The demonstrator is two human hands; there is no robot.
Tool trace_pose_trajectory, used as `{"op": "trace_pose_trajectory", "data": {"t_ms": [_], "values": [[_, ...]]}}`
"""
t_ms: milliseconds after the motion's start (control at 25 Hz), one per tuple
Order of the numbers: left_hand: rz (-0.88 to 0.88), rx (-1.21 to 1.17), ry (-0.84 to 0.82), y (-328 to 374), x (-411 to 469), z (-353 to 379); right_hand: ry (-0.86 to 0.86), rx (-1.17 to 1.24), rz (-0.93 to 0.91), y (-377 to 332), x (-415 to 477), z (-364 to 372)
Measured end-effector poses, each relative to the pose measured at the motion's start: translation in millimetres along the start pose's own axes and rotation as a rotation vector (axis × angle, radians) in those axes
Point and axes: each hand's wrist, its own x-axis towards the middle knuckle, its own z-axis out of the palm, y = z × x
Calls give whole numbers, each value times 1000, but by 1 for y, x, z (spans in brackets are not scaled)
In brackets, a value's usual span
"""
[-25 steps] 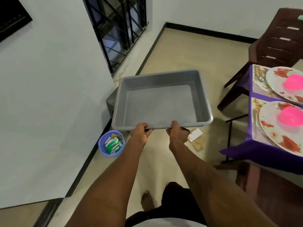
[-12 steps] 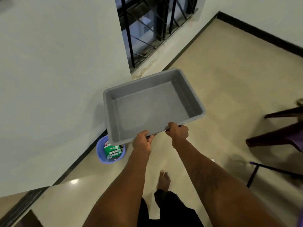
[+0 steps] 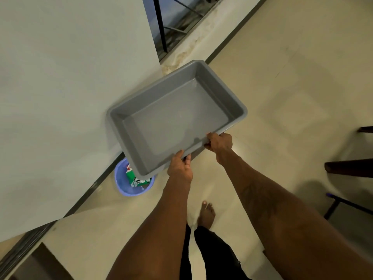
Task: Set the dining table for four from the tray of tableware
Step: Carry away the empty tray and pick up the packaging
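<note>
A grey plastic tray (image 3: 173,120) with nothing in it hangs in the air in front of me, turned at an angle above the floor. My left hand (image 3: 180,167) grips its near rim, thumb over the edge. My right hand (image 3: 219,142) grips the same rim a little further right. The dining table and its tableware are out of view.
A small blue bin (image 3: 132,182) holding a green carton stands on the floor against the white wall, partly under the tray. A barred window (image 3: 177,21) is at the top. Dark chair parts (image 3: 349,166) show at the right edge. My bare foot (image 3: 206,215) is on the tiled floor.
I have turned left, away from the table; the plates and purple cloth left the view. The tray swung round with both hands still gripping its near rim, now over the blue bin.
</note>
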Motion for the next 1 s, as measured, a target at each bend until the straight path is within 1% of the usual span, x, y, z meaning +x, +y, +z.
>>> {"op": "trace_pose_trajectory", "data": {"t_ms": [160,360,520,720,840,920,1000], "values": [[-59,62,-24,-2,16,1,-1,-7,-29,6,25,7],[-141,119,-79,-6,19,-2,19,14,-50,24,31,13],[-177,171,-130,-10,18,1,-26,13,-85,28,30,16],[-162,268,-188,-18,26,14,-117,8,-140,21,38,18],[-191,502,-236,-21,21,6,-110,40,-83,33,28,12],[-183,694,-244,-26,14,0,-49,76,-18,47,17,2],[-138,800,-237,-35,7,1,34,150,35,63,6,-12]]}}
